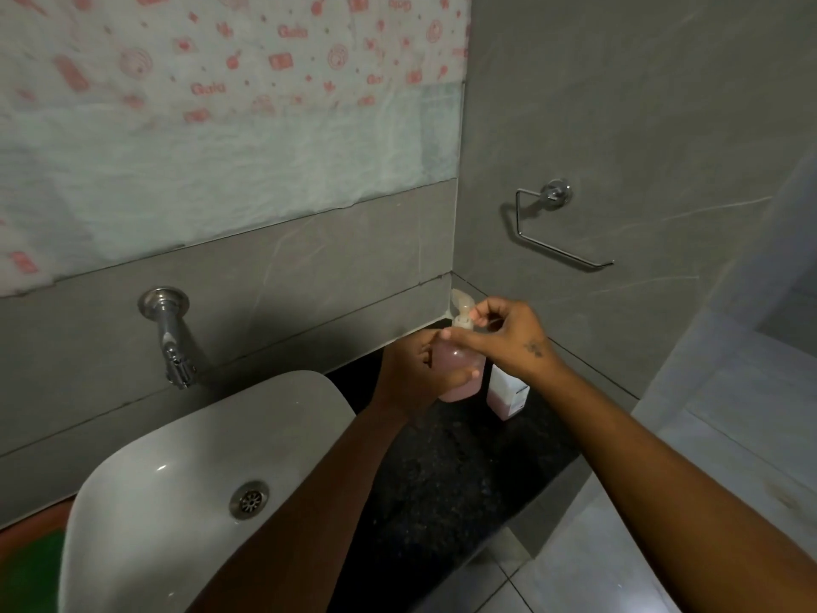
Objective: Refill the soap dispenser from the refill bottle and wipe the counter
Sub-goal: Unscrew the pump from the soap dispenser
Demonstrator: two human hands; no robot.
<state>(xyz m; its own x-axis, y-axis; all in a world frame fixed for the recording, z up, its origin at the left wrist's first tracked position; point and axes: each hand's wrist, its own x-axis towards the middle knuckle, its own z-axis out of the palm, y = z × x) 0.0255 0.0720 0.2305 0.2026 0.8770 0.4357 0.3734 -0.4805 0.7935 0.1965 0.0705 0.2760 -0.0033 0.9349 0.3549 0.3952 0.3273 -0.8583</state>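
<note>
A clear soap dispenser with pink liquid stands on the black counter, in the far corner. My left hand wraps around its body from the left. My right hand reaches over it, fingers pinched around the pump head at its top. Just right of the dispenser stands the refill bottle, white-labelled with pink liquid low in it; my right wrist hides its top.
A white basin with a metal drain fills the left. A chrome tap juts from the grey wall above it. A metal towel holder hangs on the right wall. The counter's edge drops to a tiled floor at right.
</note>
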